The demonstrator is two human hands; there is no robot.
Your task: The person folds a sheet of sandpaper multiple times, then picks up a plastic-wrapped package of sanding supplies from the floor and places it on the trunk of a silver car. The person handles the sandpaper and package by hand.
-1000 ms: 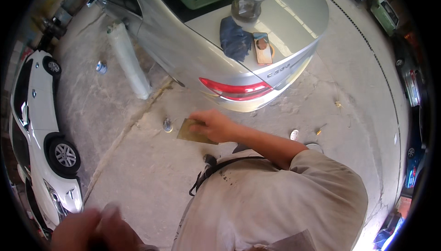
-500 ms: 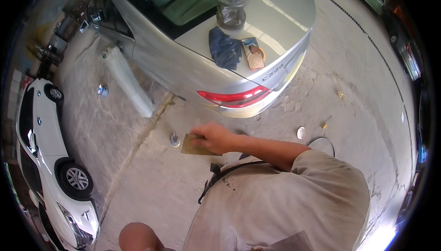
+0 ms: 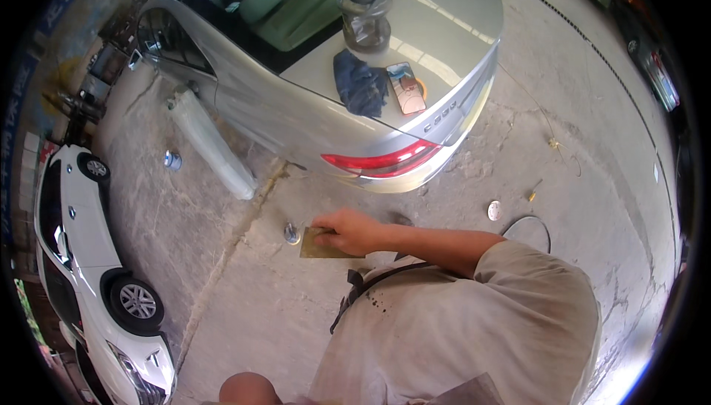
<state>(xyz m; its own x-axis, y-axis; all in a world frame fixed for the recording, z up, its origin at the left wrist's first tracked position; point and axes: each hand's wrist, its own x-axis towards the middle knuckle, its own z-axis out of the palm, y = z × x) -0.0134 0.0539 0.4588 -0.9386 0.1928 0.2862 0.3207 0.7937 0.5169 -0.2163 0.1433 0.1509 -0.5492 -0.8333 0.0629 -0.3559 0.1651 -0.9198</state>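
Right hand [image 3: 351, 231]: fingers grasp a thin, flat, straight-edged olive-tan sheet [image 3: 317, 251], its long axis left–right, slanted end pointing left. Left hand: cannot tell.

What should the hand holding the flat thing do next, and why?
Perhaps the right hand should ease its flat olive sheet toward the rear bumper of the silver sedan: the sheet is gripped but clear of the car, and the bumper's lower edge looks pale yellow.
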